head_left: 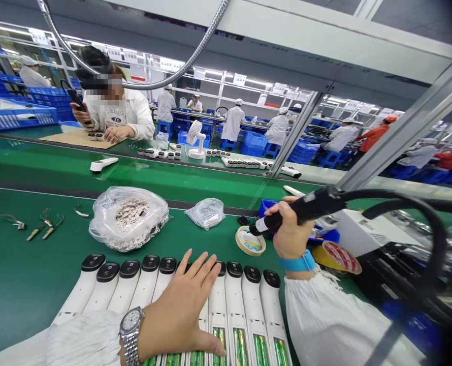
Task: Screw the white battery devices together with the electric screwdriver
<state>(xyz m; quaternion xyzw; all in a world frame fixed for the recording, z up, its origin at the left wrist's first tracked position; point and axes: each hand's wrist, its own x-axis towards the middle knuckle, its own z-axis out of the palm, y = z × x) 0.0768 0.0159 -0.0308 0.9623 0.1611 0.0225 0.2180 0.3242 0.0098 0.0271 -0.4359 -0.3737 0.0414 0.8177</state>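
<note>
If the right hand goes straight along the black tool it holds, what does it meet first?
Probably the small pale roll of tape on the green mat: the tip of the black corded tool hangs just above it; depth is unclear.

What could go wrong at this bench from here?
The left hand lies flat across the row of white devices, whose open backs show green boards; pressing might shift them. The right hand holds the black driver over the small round dish; a knock could tip it. Its thick cable loops near the tape roll and might snag.
</note>
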